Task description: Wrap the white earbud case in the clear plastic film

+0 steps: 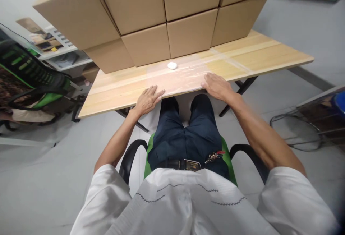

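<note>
A thin see-through plastic sheet [179,77], slightly pinkish and wrinkled with shine, lies flat on the wooden table along its front edge. On its far part rests a small white rounded object [172,65], like a computer mouse or a small case. My left hand [147,99] lies flat at the sheet's near left corner, fingers spread and thumb pointing right. At the sheet's right side, my right hand [215,85] has its fingers bent together over the near right corner, seeming to pinch it. Its fingertips are partly hidden.
Closed cardboard boxes [147,44] stand stacked in two rows along the back of the table [113,93]. A strip of clear tape [231,61] crosses the tabletop at right. Left are a black and green chair [35,73] and a white shelf [63,51]. I sit in an armchair.
</note>
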The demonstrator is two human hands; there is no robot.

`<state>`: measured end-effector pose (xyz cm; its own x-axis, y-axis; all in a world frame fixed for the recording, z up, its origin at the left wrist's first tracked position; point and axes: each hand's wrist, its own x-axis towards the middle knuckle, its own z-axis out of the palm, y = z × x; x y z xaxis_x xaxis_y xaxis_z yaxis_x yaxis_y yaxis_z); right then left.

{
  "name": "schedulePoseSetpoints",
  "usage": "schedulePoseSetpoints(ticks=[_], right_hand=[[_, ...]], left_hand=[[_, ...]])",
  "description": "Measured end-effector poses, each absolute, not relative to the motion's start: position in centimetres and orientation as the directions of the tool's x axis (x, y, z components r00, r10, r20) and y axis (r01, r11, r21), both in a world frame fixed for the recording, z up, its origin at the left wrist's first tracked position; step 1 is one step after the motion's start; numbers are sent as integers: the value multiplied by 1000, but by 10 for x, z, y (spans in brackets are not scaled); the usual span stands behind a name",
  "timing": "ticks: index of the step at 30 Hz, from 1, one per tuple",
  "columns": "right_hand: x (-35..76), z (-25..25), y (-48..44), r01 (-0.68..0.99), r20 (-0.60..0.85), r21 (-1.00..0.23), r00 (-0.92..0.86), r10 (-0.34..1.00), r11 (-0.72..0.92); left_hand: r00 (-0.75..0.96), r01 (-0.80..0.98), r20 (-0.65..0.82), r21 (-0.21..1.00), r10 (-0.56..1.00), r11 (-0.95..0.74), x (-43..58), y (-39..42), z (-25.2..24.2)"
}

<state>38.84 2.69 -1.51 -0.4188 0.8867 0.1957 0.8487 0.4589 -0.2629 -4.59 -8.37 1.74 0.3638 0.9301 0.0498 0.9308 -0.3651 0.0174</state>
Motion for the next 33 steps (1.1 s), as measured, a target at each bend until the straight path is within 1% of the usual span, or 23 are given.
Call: schedulePoseSetpoints(ticks=[2, 4, 7, 12, 16, 18, 23, 27, 33], right_hand=[[381, -16, 17, 846, 211, -261, -420, 883, 465], [366, -18, 1, 815, 244, -248, -471, 848, 524], [345, -19, -22, 767, 270, -205, -553, 789, 608], [335, -11, -31, 787, 243, -179, -545, 802, 590], [334, -13, -25, 777, 312, -212, -521, 794, 593], [333, -16, -23, 765, 343, -224, -518, 783, 604], [330, -21, -20, 746, 383, -217, -528, 758, 630], [325, -22, -19, 749, 427, -258, -478, 768, 610], [319, -22, -17, 760, 451, -277, -438, 778, 588]], left_hand=[[371, 928, 12, 29, 928, -372, -45, -84, 23], [395, 917, -11, 60, 919, -394, -40, -82, 32], [458, 880, 7, 139, 889, -454, -17, -69, 47], [591, 770, -5, 301, 806, -563, 60, -14, 60], [670, 676, 6, 407, 742, -614, 111, 32, 50], [664, 687, -13, 405, 748, -603, 125, 48, 41], [599, 771, -71, 321, 798, -550, 132, 71, 31], [583, 789, -64, 286, 810, -545, 132, 88, 33], [570, 807, -57, 224, 820, -546, 142, 120, 30]])
